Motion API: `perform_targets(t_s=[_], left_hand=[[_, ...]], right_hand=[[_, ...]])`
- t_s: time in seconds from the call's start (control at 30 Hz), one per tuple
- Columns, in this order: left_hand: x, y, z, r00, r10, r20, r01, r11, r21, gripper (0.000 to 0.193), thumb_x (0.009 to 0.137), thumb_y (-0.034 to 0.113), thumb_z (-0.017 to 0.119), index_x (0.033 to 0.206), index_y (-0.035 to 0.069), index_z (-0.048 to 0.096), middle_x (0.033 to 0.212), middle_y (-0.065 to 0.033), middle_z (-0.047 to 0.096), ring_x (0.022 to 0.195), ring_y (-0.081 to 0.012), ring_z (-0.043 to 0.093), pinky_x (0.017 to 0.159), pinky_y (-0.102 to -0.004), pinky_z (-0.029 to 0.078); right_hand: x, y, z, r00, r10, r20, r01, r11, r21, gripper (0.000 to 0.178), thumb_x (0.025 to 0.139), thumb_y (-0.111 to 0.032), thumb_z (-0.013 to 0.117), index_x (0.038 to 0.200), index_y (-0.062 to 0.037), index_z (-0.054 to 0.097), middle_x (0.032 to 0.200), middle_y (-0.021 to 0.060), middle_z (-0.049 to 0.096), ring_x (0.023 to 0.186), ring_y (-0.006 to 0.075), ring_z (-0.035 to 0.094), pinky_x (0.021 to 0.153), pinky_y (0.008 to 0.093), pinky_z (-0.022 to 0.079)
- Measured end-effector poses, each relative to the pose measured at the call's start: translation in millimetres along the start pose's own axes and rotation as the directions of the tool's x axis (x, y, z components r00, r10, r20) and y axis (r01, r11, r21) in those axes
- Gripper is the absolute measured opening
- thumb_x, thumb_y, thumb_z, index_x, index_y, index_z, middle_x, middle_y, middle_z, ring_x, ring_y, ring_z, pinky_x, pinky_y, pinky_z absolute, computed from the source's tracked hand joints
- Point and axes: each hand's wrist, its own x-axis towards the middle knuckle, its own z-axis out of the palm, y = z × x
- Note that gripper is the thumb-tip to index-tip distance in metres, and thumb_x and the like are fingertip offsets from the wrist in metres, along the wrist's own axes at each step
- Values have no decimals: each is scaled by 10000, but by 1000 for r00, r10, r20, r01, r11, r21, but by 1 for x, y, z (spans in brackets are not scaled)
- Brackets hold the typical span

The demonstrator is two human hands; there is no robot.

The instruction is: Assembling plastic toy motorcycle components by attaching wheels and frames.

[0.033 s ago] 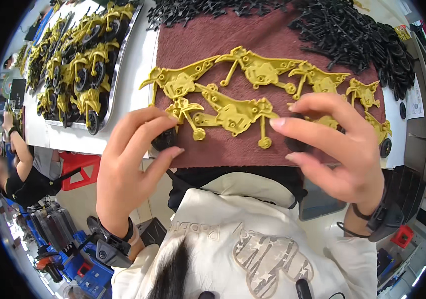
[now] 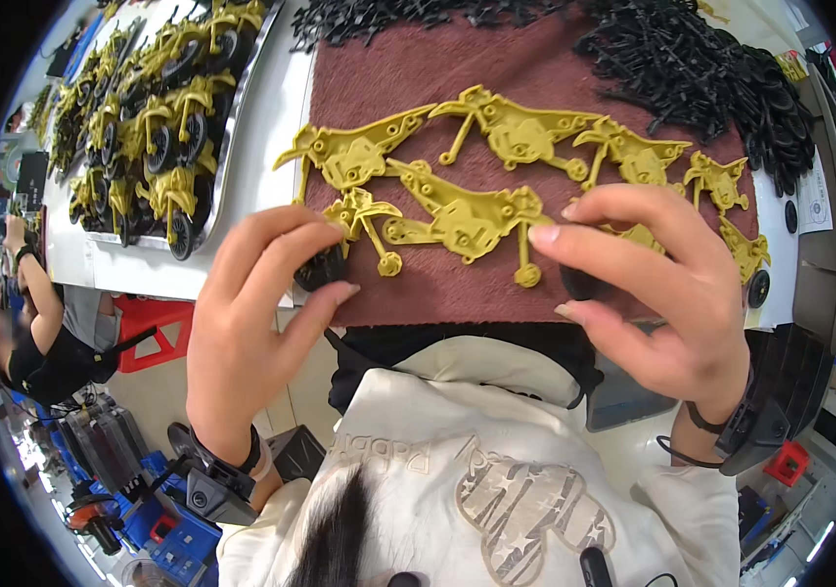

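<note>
My left hand [image 2: 261,293] curls its fingers and thumb round a black wheel [image 2: 318,268], partly covered by the fingertips. At its fingertips lies a small yellow toy-motorbike part [image 2: 359,210]. My right hand [image 2: 667,293] has another black wheel [image 2: 582,284] between its curved fingers and thumb; much of that wheel is hidden. Its index fingertip is beside the front fork of a larger yellow motorbike body [image 2: 464,225], which lies between my hands. Behind it more yellow bodies [image 2: 523,137] form a row on the brown cloth [image 2: 418,303].
A metal tray [image 2: 247,108] of assembled yellow-and-black toy motorbikes stands at the left. Black parts heap up [image 2: 672,64] at the back right, with more along the back. Loose wheels [image 2: 757,289] lie at the right. A co-worker [image 2: 46,333] is at the far left.
The yellow parts and cloth appear shifted slightly up and right in the picture. Both hands keep nearly the same pose round the wheels.
</note>
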Motion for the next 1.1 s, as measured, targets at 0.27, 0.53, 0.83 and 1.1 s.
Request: perform_targets(t_s=[0.27,0.53,0.83,1.1], left_hand=[[-12,-27,3,989,-3,-150,14,998,68,367,695,25,760,1037,17,628,1050,-116,590,929,-302,581,780,-377,480],[-21,-28,-12,979,-37,-200,34,999,-20,402,685,-6,763,1064,-22,629,1084,-144,619,994,-254,610,868,-336,484],[-3,-1,12,982,103,-158,-133,971,-197,469,629,46,818,1059,-18,642,1071,-147,631,988,-260,616,860,-337,488],[10,12,32,983,83,-166,-102,988,-113,462,628,40,818,1053,4,644,1047,-124,615,945,-254,614,807,-334,503]], right_hand=[[2,-18,33,996,82,22,-76,978,-194,490,615,-43,778,1084,-11,640,1093,133,627,954,305,600,810,373,475],[9,-29,29,990,144,-1,-141,965,-222,456,617,-39,781,1054,-22,652,1110,135,617,982,309,594,838,371,477],[1,-21,37,987,162,3,-155,952,-262,420,616,-58,770,1016,-28,647,1037,115,587,971,307,570,831,382,462],[1,-16,34,992,124,-4,-121,958,-262,418,610,-107,779,998,-22,648,1016,111,581,922,302,551,796,383,448]])
